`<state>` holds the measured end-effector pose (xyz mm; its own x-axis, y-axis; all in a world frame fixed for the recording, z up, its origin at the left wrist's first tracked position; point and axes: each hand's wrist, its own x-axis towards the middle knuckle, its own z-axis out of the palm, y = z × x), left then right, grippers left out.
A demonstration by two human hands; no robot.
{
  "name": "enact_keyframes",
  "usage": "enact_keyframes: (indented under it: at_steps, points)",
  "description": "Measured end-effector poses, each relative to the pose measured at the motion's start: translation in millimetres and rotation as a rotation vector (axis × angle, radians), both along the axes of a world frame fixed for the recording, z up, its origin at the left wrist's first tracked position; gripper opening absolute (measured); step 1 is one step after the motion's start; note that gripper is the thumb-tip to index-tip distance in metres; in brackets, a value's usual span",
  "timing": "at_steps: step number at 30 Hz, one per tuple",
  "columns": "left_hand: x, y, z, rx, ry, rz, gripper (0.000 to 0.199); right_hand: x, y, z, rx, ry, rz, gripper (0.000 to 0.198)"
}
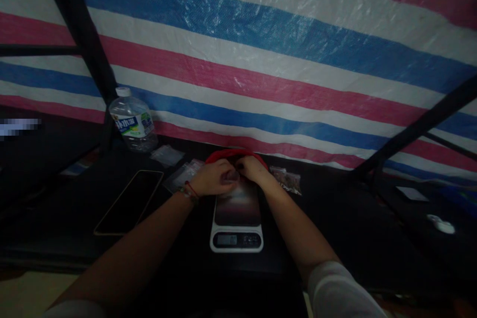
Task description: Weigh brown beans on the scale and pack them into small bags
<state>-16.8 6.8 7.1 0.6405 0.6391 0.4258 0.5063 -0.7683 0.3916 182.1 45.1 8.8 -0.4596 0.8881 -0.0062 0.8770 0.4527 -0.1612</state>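
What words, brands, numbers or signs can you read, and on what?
Bottle label: seemingly "水" among large characters; the rest blurred.
Scale display: seemingly "00", too blurred to be sure.
Scale panel markings: too small to read.
Phone: dark screen, no text visible.

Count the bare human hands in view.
2: the left hand at the far end of the white rectangular digital scale, the right hand at the round red container just beyond it.

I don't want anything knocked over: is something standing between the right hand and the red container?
Nothing visible does: the right hand is right at the red container. The scale lies nearer the person, not between the two.
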Motion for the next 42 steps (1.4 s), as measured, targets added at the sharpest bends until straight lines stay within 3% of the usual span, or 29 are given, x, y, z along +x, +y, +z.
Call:
enact_keyframes:
  at_steps: [3, 7, 14, 22, 27, 32, 35, 40, 42]
  points:
    - [1.4, 7.3, -2.9, -0.004, -0.088, 0.206, 0.024, 2.4, 3.2, -3.5, 0.020, 0.054, -0.008, 0.026]
    - [5.7, 13.7, -7.3, -0.041, -0.072, 0.336, 0.032, 7.4, 6.0, 0.6, 0.044, 0.193, -0.040, 0.026]
    - [17.3, 18.7, -13.4, -0.067, 0.031, 0.399, 0.035, 4.6, -1.2, 19.8, 0.128, 0.541, -0.030, 0.025]
    - [16.3, 25.7, -19.6, -0.057, 0.064, 0.428, 0.038, -9.0, -5.1, 15.4, 0.082, 0.466, 0.107, 0.020]
    - [17.6, 23.9, -19.4, -0.055, 0.068, 0.409, 0.037, -9.4, -4.2, 14.5, 0.071, 0.556, 0.051, 0.021]
    - [19.7, 23.4, -22.5, -0.058, 0.052, 0.412, 0.039, -13.1, -3.1, 8.3, 0.186, 0.568, 0.037, 0.017]
    - [19.5, 24.7, -24.2, -0.068, 0.058, 0.428, 0.037, -16.6, -4.7, 5.6, 0.175, 0.582, 0.041, 0.011]
    - [19.0, 26.8, -26.6, -0.094, 0.027, 0.478, 0.036, -18.0, -6.4, 8.5, 0.198, 0.641, 0.123, 0.024]
    - [18.3, 26.4, -26.8, -0.104, -0.005, 0.488, 0.038, -15.0, -4.6, 10.4, 0.261, 0.655, 0.076, 0.033]
